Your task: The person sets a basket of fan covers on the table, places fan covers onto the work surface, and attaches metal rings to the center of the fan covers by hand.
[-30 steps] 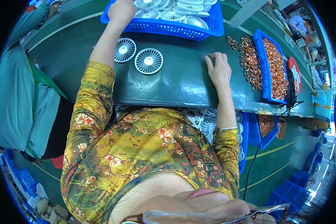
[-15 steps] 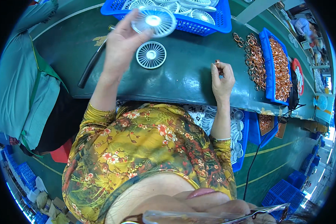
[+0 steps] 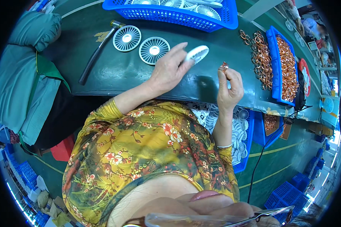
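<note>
My left hand (image 3: 169, 72) pinches a white round spoked grille (image 3: 199, 54) by its edge, tilted nearly edge-on and slightly blurred, above the table. Just to its right, my right hand (image 3: 230, 89) holds a small copper-coloured ring (image 3: 224, 67) between thumb and fingertips; whether more than one is there I cannot tell. Two more spoked grilles lie flat on the table: the nearer grille (image 3: 154, 50) beside my left hand, the other grille (image 3: 127, 38) farther left. A hammer (image 3: 93, 62) with a black grip lies left of them.
A blue basket (image 3: 178, 19) of white grilles stands at the far edge. To the right, loose copper rings (image 3: 262, 60) lie beside a blue bin (image 3: 272, 56) full of them. Another person's green sleeve (image 3: 34, 30) is at the left. White grilles (image 3: 238, 136) fill a bin below the table.
My left hand has swung right and nearer with its grille, now tilted beside my right hand. The far-left grille shows where that hand was. My right hand still holds the ring.
</note>
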The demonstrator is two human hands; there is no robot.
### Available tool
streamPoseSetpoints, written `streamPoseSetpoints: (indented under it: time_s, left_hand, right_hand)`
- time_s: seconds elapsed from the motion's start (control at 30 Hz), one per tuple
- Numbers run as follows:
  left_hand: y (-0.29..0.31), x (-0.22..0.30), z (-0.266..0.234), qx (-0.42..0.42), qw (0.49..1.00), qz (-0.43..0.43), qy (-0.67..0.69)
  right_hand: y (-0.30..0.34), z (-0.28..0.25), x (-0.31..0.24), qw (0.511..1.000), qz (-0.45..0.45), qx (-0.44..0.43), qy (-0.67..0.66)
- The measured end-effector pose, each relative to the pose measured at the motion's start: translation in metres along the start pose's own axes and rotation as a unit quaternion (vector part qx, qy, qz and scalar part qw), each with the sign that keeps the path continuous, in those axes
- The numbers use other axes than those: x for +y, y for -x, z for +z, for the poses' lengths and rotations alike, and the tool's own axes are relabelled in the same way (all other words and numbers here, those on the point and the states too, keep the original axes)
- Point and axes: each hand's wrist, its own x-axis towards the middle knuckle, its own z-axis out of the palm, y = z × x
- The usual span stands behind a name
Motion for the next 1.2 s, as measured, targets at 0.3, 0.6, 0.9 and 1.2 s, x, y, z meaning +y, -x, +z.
streamPoseSetpoints:
  time_s: [0.3, 0.6, 0.9, 1.2]
  left_hand:
    - [-0.004, 0.025, -0.004, -0.094, 0.890, -0.225, 0.385]
    - [0.002, 0.032, -0.008, -0.091, 0.930, -0.186, 0.305]
    - [0.006, 0.037, -0.008, -0.097, 0.948, -0.191, 0.234]
    - [-0.005, 0.044, -0.027, -0.190, 0.782, -0.268, 0.530]
  right_hand:
    - [-0.011, 0.011, -0.031, 0.984, -0.166, -0.014, 0.067]
    - [-0.010, 0.019, -0.035, 0.979, -0.129, -0.108, 0.112]
    - [0.009, 0.029, -0.039, 0.983, -0.052, -0.077, 0.158]
    - [-0.012, -0.008, -0.037, 0.980, -0.103, -0.168, -0.010]
